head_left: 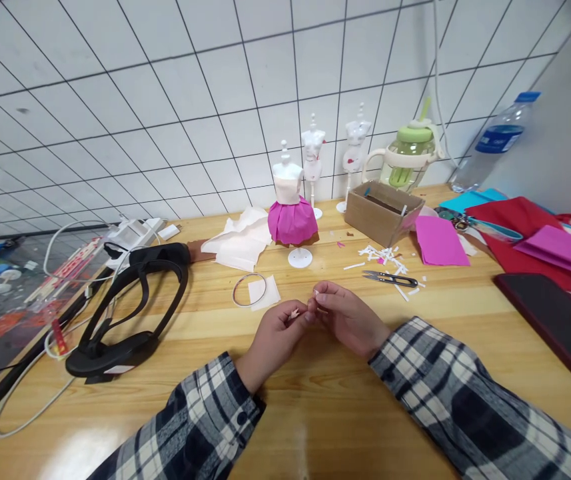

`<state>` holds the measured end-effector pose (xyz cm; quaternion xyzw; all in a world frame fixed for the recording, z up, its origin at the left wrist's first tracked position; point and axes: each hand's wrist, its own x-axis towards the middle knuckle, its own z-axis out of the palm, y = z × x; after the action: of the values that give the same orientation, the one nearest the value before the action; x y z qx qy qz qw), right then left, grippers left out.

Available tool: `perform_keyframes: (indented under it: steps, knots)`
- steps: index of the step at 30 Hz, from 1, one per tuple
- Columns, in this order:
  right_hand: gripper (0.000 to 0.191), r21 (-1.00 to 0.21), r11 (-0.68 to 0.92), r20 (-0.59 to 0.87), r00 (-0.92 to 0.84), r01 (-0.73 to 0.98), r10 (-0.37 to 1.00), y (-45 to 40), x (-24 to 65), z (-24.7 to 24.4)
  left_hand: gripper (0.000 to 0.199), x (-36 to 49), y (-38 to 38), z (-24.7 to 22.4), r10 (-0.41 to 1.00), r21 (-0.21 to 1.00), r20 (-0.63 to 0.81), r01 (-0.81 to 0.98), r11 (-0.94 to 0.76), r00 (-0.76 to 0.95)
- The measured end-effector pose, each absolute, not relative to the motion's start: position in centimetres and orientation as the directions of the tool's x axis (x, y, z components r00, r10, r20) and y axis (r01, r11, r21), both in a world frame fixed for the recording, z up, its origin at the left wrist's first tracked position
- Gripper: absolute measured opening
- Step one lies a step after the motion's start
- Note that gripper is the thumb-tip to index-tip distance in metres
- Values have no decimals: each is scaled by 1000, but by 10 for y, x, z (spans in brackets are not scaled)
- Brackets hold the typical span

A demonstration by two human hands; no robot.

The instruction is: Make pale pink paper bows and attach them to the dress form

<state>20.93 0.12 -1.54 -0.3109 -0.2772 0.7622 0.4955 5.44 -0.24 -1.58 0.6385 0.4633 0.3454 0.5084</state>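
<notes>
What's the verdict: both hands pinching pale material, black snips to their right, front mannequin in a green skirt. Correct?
One error: the skirt on the front mannequin is bright pink, not green, per the head view. The left hand and right hand do pinch pale material, with black snips to their right.

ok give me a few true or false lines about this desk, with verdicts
1. The front dress form wears a magenta skirt. True.
2. The snips are inside the cardboard box. False: the snips lie on the table, outside the cardboard box.
3. The hands are far apart. False: the left hand and right hand meet, pinching something small and pale.
4. The bottle has a blue cap. True.
</notes>
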Motion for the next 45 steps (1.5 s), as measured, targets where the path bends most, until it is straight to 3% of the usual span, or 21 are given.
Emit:
perform_keyframes:
  steps: [3, 5, 7, 9, 15, 20, 24, 36, 45]
  knots:
    - [24, -787, -296, -171, -269, -542, 948, 2, 209, -17, 27, 55, -4, -16, 935, 970, -35, 236, -52, 352]
    - [24, -848, -207, -124, -198, -488, 972, 4, 212, -18, 22, 53, -3, -15, 938, 990, -16, 140, -35, 346]
    - [22, -897, -106, -72, -96, -428, 993, 8, 218, -19, 36, 48, 0, -13, 949, 1000, 6, -2, -5, 316]
    - [20, -933, -39, -34, -20, -357, 999, 11, 224, -19, 36, 40, 4, -8, 957, 997, -7, -68, 28, 289]
    - [19, -990, -8, 16, -171, -138, 985, 6, 221, -15, 42, 23, 10, 7, 959, 997, -56, 68, 38, 279]
    - [33, -983, -76, -35, -235, -167, 971, -5, 211, -13, 26, 30, 2, -4, 956, 968, -107, 247, 39, 272]
    - [17, -986, -39, 0, -233, -160, 973, -6, 208, -15, 23, 37, -5, -15, 944, 915, -46, 393, -92, 326]
    - [24, -981, -133, -111, -158, -139, 981, -5, 208, -18, 26, 38, -8, -9, 926, 712, 215, 600, -366, 310]
    - [27, -980, -170, -158, -116, -102, 981, -5, 209, -18, 26, 37, -9, -13, 900, 624, 279, 649, -435, 335]
